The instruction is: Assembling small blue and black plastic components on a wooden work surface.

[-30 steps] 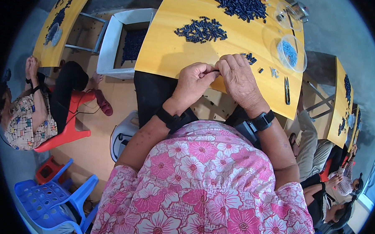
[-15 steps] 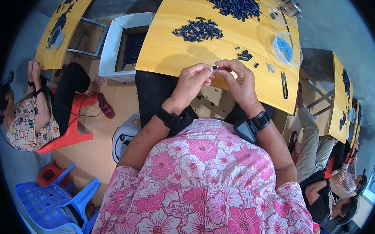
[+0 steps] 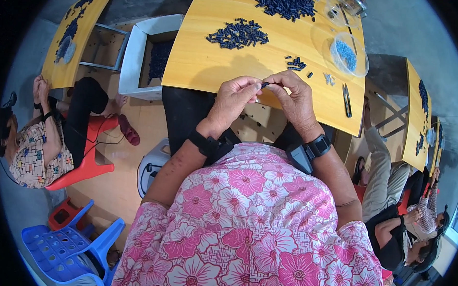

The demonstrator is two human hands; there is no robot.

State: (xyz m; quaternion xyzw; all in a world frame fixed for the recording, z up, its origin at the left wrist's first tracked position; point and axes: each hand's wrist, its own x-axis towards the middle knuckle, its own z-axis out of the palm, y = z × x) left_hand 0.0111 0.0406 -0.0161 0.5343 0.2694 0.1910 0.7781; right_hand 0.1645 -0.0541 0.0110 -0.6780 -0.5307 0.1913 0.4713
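My left hand (image 3: pixel 237 98) and my right hand (image 3: pixel 293 96) meet above the table's near edge, both closed in a pinch. Between their fingertips is a small black cylindrical piece (image 3: pixel 264 85), gripped from both sides; the fingers cover most of it. Beyond my right hand lies a little group of similar black pieces (image 3: pixel 296 63), with a single one (image 3: pixel 310 75) apart. Farther back are a medium pile (image 3: pixel 239 34) and a larger heap (image 3: pixel 281 3) of them. A pair of thread snips (image 3: pixel 347 100) rests to the right of my right hand.
On the yellow table (image 3: pixel 191 64), a clear tub of blue bits (image 3: pixel 345 56) stands at right, near small pale pieces (image 3: pixel 329 79). A white box (image 3: pixel 132 67) holding dark pieces stands left of the table. Other people sit at tables on both sides; a blue chair (image 3: pixel 56 248) is lower left.
My view has shifted slightly, so the table sits a little farther left. My hands stay together, and a bit more of the black piece shows between the fingertips.
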